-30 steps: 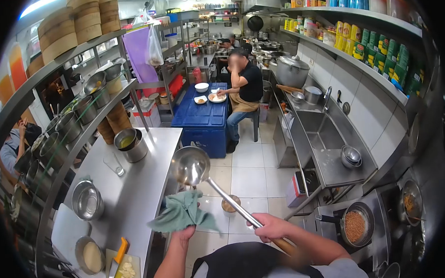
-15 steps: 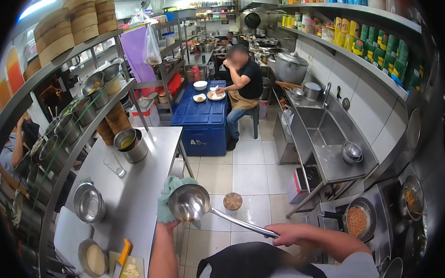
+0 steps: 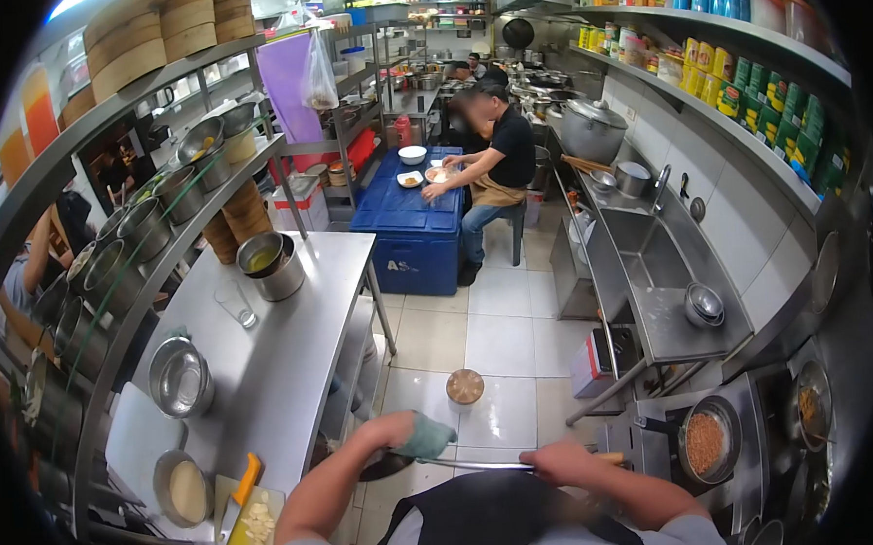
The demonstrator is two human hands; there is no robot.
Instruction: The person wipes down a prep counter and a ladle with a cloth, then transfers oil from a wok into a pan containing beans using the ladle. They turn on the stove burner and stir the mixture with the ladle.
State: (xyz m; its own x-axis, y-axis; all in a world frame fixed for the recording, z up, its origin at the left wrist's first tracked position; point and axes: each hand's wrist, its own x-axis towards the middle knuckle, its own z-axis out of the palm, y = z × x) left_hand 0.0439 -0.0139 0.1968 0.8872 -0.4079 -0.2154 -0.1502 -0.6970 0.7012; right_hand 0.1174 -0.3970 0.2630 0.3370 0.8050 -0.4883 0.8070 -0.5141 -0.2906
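Observation:
My right hand [image 3: 562, 462] is closed around the metal handle of a ladle [image 3: 484, 464], with a wooden tip sticking out past my fist. The ladle lies roughly level in front of my apron. Its dark bowl end hangs low on the left, partly hidden under my left forearm. In my left hand [image 3: 400, 428] is a green cloth [image 3: 430, 436], which covers most of the fingers and sits against the handle near the bowl.
A steel table [image 3: 274, 348] on the left bears bowls, a glass and a knife [image 3: 241, 490] by chopped pieces. To the right are a sink [image 3: 650, 249] and a pan of nuts or beans [image 3: 705, 443]. A person [image 3: 499, 153] sits at a blue chest [image 3: 406, 240].
The ladle has dropped and turned, its bowl now low at left. My left hand with the cloth has moved from the bowl to the handle. The seated person lowered a hand.

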